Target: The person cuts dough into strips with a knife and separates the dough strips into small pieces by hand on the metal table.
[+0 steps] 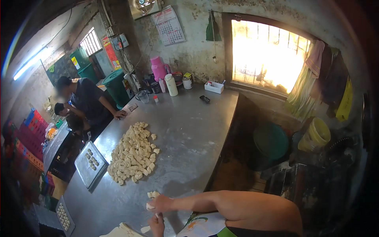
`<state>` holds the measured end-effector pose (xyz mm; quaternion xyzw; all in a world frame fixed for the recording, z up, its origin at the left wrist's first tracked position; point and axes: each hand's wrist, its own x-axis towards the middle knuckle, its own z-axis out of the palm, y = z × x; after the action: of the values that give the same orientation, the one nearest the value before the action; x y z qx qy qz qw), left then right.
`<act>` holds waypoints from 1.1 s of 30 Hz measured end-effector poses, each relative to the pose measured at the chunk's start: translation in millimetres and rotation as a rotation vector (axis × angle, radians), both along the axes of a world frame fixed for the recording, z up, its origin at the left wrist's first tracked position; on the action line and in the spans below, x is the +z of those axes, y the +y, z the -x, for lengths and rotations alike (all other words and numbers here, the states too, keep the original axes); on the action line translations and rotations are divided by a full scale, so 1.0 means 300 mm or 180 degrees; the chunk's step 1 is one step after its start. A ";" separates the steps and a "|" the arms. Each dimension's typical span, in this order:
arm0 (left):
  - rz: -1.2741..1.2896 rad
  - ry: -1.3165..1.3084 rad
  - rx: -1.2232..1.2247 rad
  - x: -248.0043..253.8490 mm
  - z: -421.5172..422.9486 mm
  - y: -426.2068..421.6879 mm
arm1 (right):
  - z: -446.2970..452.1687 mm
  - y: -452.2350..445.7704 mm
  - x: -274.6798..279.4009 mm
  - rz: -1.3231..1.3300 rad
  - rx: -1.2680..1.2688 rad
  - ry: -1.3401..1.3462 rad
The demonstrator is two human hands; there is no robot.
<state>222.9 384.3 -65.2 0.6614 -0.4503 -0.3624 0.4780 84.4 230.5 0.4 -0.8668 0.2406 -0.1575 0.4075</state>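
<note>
My right hand [161, 204] is closed round a pale lump of dough [149, 206] above the metal table. Just below it, my left hand [157, 226] has its fingers closed on a bit of dough [158, 215] that shows between the two hands. Small cut dough pieces [153, 194] lie just beyond my right hand. A larger flat slab of dough [121, 230] is at the bottom edge, with a smaller piece [145, 229] beside my left hand. Farther up the table is a big heap of dough pieces [132, 154].
A tray [93, 183] with several dough balls sits on the left of the steel table [181, 134]; another tray [70, 222] is lower left. A thermos [171, 85], pink jug [157, 68] and white box [214, 87] stand at the far end. A person [89, 98] leans at the left edge.
</note>
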 end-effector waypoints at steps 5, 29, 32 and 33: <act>0.0085 -0.1002 0.0015 0.145 0.047 0.008 | 0.028 -0.050 -0.082 0.0810 0.0212 -0.0341; 0.1848 -0.2015 0.0880 0.176 0.103 -0.100 | 0.018 0.038 0.038 0.0290 0.0627 -0.0869; 0.0193 0.0110 0.0181 0.096 0.007 -0.052 | 0.015 0.082 0.035 0.0063 0.0557 -0.0845; 0.0185 0.0104 0.0189 0.091 0.017 -0.049 | 0.016 0.077 0.043 0.0194 0.0252 -0.0785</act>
<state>217.9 369.8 -38.0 0.6543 -0.4329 -0.3456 0.5148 79.7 253.7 13.4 -0.8616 0.1493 -0.2539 0.4133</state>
